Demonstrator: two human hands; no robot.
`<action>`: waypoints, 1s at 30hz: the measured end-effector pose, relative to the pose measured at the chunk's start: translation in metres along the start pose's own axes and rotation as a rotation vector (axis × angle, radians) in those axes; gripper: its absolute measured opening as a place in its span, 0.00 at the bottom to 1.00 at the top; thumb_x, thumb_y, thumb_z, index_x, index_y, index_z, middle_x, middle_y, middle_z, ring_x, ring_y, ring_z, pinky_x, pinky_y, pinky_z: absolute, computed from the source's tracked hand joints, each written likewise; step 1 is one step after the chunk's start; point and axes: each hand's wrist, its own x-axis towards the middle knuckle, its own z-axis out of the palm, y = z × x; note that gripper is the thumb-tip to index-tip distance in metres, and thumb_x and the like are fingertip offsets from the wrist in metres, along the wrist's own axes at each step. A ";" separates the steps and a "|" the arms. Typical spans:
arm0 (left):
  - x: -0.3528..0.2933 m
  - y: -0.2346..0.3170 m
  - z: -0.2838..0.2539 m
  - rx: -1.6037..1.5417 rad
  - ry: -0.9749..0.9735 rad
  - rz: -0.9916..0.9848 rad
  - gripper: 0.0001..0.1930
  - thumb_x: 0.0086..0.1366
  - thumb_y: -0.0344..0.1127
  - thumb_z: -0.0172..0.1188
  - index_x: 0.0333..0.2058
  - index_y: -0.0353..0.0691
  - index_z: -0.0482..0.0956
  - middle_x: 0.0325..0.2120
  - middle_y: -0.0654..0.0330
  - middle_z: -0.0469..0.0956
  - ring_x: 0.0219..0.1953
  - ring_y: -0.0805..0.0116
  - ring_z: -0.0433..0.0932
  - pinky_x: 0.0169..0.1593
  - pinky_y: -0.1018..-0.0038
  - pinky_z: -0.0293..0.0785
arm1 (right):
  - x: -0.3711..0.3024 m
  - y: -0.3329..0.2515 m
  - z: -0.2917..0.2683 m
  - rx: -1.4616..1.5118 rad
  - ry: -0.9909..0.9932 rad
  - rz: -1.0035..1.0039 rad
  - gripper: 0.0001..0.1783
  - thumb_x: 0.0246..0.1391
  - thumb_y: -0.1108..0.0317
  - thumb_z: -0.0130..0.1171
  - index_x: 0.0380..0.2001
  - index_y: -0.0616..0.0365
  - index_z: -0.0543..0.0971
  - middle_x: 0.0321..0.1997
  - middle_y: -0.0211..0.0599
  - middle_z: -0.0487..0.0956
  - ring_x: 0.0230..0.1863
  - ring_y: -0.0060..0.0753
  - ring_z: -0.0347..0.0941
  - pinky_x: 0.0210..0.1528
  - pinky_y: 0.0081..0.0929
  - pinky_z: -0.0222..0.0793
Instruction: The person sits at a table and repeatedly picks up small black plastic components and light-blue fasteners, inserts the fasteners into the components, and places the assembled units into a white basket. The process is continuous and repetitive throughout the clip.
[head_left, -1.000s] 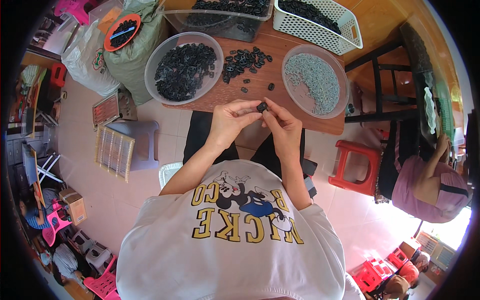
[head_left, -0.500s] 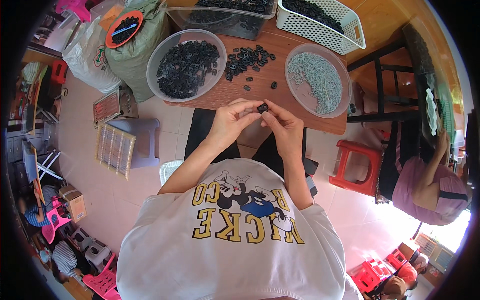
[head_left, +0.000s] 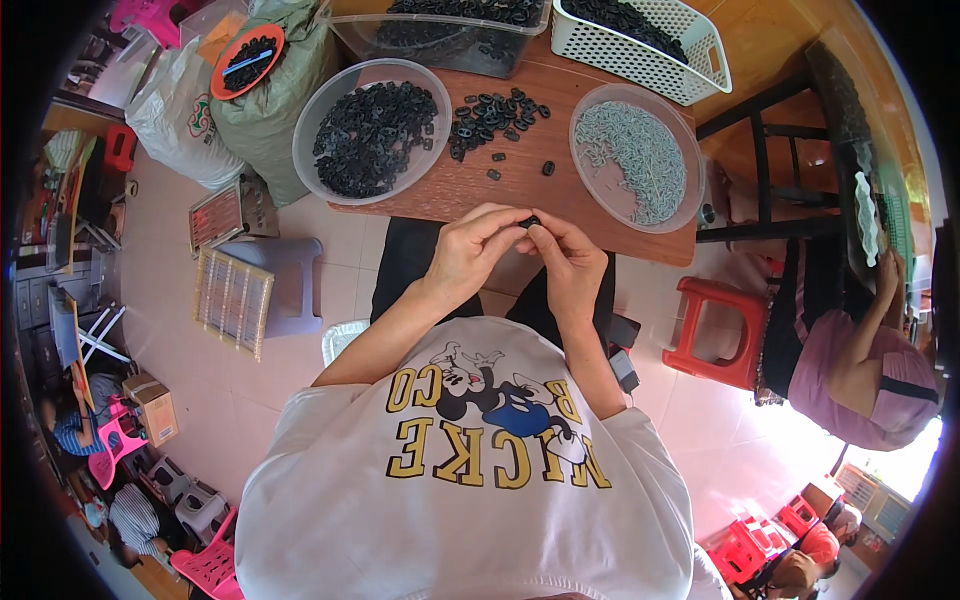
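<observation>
A small black plastic part is pinched between both hands just in front of the table's near edge. My left hand is closed, its thumb and fingertips pressed against the part from the left. From the other side, my right hand grips it with thumb and forefinger, also closed. My fingers cover most of the part. Beyond the hands, several loose black oval parts with holes lie on the brown table. One more black part sits apart from that pile, nearest my hands.
A round clear tub of black parts stands at the left, and a shallow tub of small silvery screws at the right. Behind are a clear bin and a white basket. A red stool and another person are to the right.
My left fingertips have moved right and closed in on the black part, which is now more covered. The view has shifted slightly; the tubs and loose parts stay where they were.
</observation>
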 end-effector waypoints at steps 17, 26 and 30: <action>0.178 0.017 0.020 -0.142 -0.081 0.082 0.08 0.57 0.33 0.60 0.30 0.33 0.82 0.22 0.60 0.81 0.25 0.77 0.78 0.32 0.78 0.73 | 0.002 0.013 -0.032 0.091 0.032 0.047 0.15 0.54 0.74 0.57 0.46 0.66 0.76 0.33 0.36 0.80 0.30 0.18 0.75 0.35 0.15 0.69; 0.249 0.081 0.026 0.143 -0.099 0.315 0.29 0.60 0.41 0.59 0.57 0.35 0.66 0.51 0.44 0.71 0.52 0.61 0.72 0.52 0.69 0.69 | 0.038 0.011 0.002 -0.616 -0.058 -0.330 0.11 0.49 0.72 0.60 0.37 0.61 0.80 0.33 0.44 0.77 0.31 0.38 0.76 0.33 0.28 0.70; 0.191 0.046 0.004 0.082 -0.214 0.189 0.27 0.60 0.38 0.60 0.56 0.33 0.67 0.50 0.52 0.73 0.49 0.67 0.74 0.52 0.73 0.69 | 0.064 0.029 0.017 -0.817 -0.025 -0.490 0.10 0.47 0.70 0.61 0.34 0.62 0.80 0.32 0.42 0.75 0.34 0.44 0.74 0.36 0.35 0.70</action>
